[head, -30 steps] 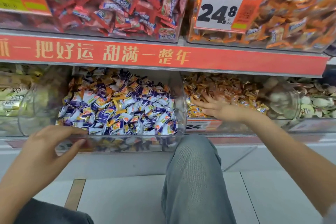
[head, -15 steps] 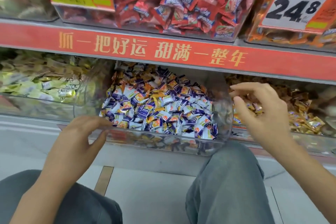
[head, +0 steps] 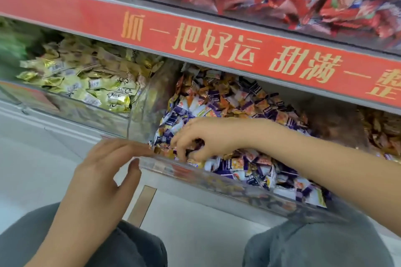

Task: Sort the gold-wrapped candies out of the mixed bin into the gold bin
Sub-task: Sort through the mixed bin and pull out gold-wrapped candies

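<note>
Right hand (head: pixel 201 138): moved since earlier from the right-hand bin into the clear plastic mixed bin (head: pixel 217 176); fingers curled on a gold-wrapped candy (head: pixel 192 154) (grip unclear). Left hand (head: pixel 104 171): relaxed, at its rim.

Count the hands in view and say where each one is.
2. The left hand touches the mixed bin's front rim at its left corner; the right hand reaches into that bin, fingers curled among the candies.
</note>
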A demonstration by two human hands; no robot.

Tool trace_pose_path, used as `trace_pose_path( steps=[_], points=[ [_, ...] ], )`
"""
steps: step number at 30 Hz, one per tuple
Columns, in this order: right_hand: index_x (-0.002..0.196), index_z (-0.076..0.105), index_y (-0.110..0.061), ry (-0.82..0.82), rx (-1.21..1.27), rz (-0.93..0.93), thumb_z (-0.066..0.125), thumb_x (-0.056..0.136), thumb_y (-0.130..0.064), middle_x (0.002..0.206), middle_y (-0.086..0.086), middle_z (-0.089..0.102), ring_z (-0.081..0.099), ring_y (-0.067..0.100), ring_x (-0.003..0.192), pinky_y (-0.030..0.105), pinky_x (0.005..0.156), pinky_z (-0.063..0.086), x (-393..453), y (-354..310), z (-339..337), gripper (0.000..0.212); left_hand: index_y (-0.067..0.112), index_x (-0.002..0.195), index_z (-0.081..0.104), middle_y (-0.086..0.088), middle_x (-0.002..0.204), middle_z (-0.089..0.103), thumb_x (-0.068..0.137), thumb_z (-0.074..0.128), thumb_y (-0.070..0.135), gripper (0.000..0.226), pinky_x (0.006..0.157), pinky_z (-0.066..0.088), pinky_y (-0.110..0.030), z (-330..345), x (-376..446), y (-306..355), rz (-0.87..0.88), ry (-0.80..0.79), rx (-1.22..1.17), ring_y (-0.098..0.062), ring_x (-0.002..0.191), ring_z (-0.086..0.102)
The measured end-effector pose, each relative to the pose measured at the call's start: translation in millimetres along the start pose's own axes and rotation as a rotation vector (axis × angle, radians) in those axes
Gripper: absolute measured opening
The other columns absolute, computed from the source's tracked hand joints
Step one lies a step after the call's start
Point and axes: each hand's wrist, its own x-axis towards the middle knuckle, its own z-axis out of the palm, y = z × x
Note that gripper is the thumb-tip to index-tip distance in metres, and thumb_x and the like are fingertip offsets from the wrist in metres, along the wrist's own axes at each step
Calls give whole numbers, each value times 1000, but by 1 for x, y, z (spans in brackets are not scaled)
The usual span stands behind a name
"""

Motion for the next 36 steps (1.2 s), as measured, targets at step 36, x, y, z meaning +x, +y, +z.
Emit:
trace_pose_path(
  steps=[36],
  points=[
    [100,69,-7,148,492,82,56,96,-12,78,-3,57,45,2,44,16,46,39,34,-3,2,15,33,85,67,29,98,61,81,44,29,24,79,33,0,9,11,-7,-89,73,53,5,102,46]
  ],
)
